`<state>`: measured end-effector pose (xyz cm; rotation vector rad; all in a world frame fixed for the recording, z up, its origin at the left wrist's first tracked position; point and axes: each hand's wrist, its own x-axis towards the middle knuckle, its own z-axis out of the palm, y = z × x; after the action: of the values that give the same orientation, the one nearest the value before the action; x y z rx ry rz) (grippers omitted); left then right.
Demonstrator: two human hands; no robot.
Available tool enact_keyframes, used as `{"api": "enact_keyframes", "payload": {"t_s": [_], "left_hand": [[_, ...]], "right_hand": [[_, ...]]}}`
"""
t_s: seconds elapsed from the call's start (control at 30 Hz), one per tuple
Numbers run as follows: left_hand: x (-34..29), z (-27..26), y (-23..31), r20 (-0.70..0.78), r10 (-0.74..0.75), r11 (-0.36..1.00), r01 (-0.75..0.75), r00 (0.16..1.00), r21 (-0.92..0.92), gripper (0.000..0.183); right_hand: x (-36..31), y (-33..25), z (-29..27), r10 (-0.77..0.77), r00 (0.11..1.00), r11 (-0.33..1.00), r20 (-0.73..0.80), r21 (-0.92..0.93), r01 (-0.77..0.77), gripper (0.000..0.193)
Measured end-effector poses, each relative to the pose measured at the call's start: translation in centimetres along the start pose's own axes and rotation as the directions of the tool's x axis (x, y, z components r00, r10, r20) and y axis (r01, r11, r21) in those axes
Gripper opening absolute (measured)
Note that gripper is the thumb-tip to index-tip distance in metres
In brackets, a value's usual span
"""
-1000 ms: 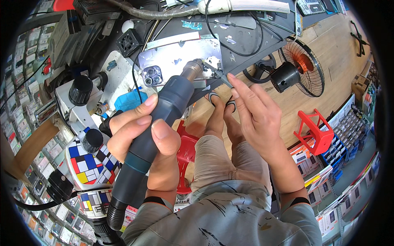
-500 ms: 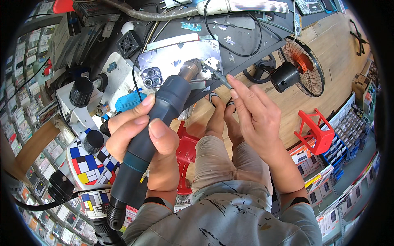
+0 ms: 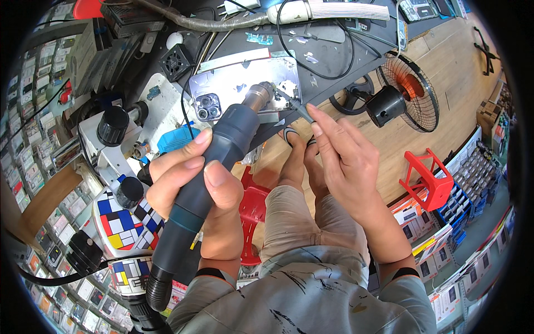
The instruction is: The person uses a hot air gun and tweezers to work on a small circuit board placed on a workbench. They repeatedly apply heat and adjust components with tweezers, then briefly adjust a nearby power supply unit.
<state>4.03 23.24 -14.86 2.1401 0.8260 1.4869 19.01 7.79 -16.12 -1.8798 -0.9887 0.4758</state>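
Note:
My left hand [image 3: 194, 175] is wrapped around a dark hot air gun [image 3: 236, 131], whose metal nozzle points at a phone [image 3: 222, 80]. The phone lies on the bench with its back upward and its three-lens camera at the left end. Dark broken patches mark the back glass near the nozzle. Pinched in my right hand [image 3: 350, 158] is a slim grey scraper [image 3: 300, 109] with a flat blade. Its tip reaches the damaged area just right of the nozzle; whether it touches the glass, I cannot tell.
On the left stand a white microscope [image 3: 114, 125] and a blue tray [image 3: 177, 138]. Glass scraps and a black cable [image 3: 334, 75] lie on the dark bench [image 3: 250, 55]. A black fan [image 3: 384, 106] and red stools [image 3: 425, 181] stand on the floor.
The scraper tip has shifted slightly along the damaged back glass, and my right hand has moved a little with it. The hot air gun stays almost in place.

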Motion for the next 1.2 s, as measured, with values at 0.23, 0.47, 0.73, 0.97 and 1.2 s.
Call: {"api": "enact_keyframes", "payload": {"t_s": [0.23,0.47,0.73,0.97,1.2], "left_hand": [[0.1,-0.1,-0.1,0.009,0.008,1.000,-0.008,1.000,0.018,0.033],[0.1,0.1,0.3,0.013,-0.020,1.000,0.020,1.000,0.005,0.033],[0.0,0.1,0.4,0.011,-0.023,1.000,0.022,1.000,0.017,0.033],[-0.2,-0.3,1.0,0.048,-0.065,0.998,0.065,0.997,0.012,0.035],[-0.6,-0.3,1.2,0.027,-0.070,0.998,0.070,0.997,0.003,0.034]], "right_hand": [[0.1,-0.2,-0.1,0.002,1.000,1.000,-0.002,-0.007,-0.002,0.037],[0.2,-0.7,-0.4,0.029,1.000,1.000,0.012,0.002,-0.029,0.036],[0.2,-0.8,-0.2,0.049,0.999,0.997,-0.011,0.059,-0.049,0.035],[-0.3,-0.1,-0.3,-0.049,0.998,0.996,0.024,-0.067,0.051,0.045],[-0.7,1.5,0.2,-0.220,0.975,0.935,0.037,-0.277,0.221,0.055]]}}
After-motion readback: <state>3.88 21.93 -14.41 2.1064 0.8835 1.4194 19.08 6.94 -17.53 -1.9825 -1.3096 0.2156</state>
